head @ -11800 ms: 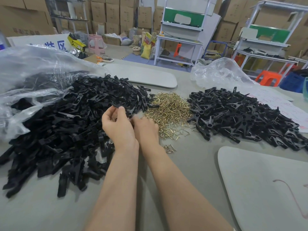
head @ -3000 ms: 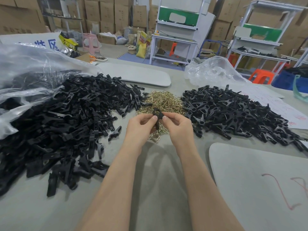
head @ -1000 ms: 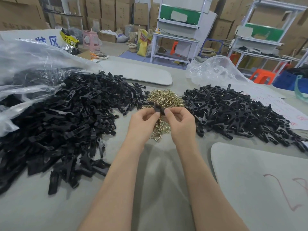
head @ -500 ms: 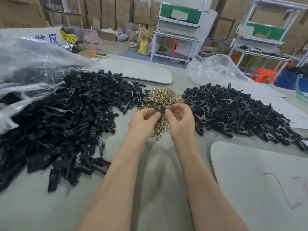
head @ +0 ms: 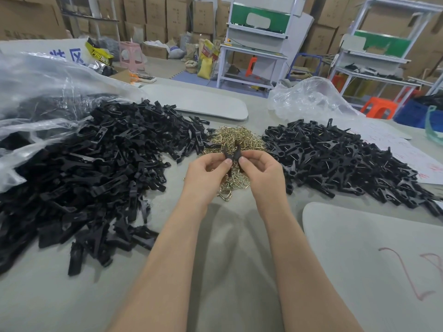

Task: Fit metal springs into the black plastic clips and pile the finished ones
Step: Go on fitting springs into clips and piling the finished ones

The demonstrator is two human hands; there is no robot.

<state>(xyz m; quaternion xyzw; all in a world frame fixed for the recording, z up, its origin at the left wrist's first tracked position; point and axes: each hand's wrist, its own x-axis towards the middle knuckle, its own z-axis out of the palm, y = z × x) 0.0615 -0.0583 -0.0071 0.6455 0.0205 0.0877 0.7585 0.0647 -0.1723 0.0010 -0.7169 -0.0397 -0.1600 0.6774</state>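
One black clip [head: 227, 152] is held pinched between left hand [head: 206, 174] and right hand [head: 262, 174] just above the spring heap [head: 236, 139], spring seating is judged in hand, and a firm squeeze, then a drop onto the finished pile [head: 347, 161] right of that heap, is called for.

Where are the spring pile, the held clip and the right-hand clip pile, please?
spring pile [head: 236, 137], head view, heap's far part.
held clip [head: 227, 151], head view, left upper prong.
right-hand clip pile [head: 335, 159], head view, middle.

both hands [head: 236, 172] pinch black clip [head: 232, 151] above brass spring heap [head: 236, 140], between two black clip piles [head: 100, 168].
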